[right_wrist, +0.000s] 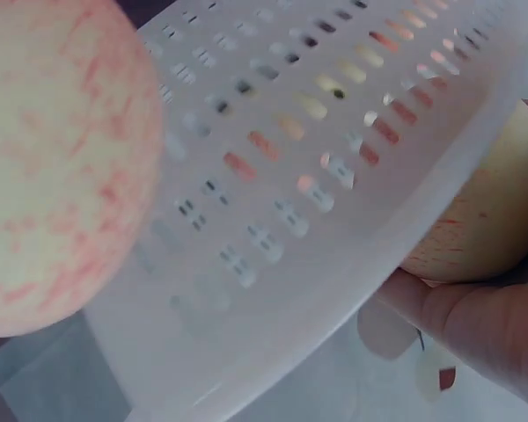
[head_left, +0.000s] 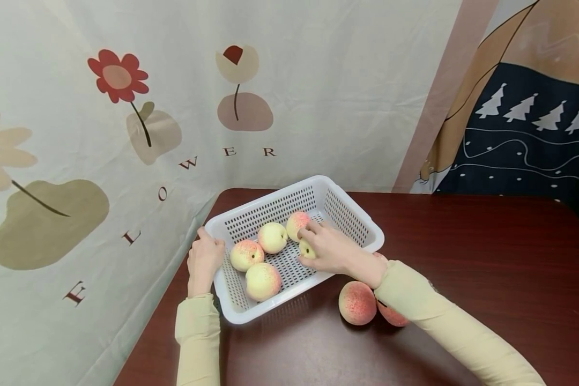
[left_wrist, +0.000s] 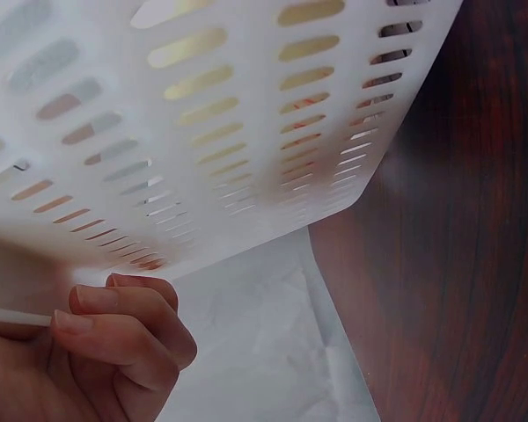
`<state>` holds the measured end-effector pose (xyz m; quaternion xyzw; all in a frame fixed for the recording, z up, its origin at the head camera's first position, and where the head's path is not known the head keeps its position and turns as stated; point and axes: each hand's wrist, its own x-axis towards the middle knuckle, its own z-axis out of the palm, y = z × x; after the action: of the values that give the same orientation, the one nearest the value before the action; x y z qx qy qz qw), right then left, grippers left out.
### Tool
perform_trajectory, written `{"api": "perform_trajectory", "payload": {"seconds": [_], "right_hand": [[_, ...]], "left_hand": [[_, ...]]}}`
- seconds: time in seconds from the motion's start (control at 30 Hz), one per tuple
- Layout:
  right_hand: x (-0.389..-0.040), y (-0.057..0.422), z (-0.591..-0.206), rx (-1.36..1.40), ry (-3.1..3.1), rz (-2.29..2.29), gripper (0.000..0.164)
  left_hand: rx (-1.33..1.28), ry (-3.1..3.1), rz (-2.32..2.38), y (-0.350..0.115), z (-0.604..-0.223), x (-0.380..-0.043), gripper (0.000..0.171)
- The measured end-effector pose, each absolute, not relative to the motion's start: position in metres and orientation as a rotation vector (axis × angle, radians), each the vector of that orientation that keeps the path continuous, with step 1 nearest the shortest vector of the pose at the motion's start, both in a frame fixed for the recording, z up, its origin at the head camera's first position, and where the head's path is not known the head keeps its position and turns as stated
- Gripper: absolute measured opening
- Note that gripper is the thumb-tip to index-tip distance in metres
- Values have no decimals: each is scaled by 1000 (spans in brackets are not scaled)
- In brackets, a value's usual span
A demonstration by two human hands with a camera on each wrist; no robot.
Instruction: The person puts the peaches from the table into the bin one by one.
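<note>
Basket (head_left: 290,294) gripped by left hand (head_left: 205,260), fifth peach (head_left: 306,250) pinched by right hand (head_left: 330,249), four peaches (head_left: 263,282) are contained and at least two others (head_left: 357,303) are left outside, near right.

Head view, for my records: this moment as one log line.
left hand: grips white rectangular plastic basket at rim; right hand: holds round yellow peach in or above basket; inside: four other peaches; maroon table: red peaches

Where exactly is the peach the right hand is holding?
In the head view, the held peach shows in the right hand, near the white basket's middle, just below the rearmost peach in the picture.
</note>
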<state>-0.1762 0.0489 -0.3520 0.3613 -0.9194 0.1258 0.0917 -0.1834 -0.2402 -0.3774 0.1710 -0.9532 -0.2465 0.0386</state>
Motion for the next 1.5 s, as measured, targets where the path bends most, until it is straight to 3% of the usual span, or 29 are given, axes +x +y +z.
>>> {"api": "perform_trajectory", "payload": {"seconds": [0.9, 1.5], "right_hand": [[-175, 14, -367, 1150, -3014, 260, 58], [-177, 12, -370, 1308, -2872, 240, 40]], "left_hand": [[521, -2920, -757, -240, -377, -183, 60], [519, -2923, -748, -241, -379, -186, 59]]}}
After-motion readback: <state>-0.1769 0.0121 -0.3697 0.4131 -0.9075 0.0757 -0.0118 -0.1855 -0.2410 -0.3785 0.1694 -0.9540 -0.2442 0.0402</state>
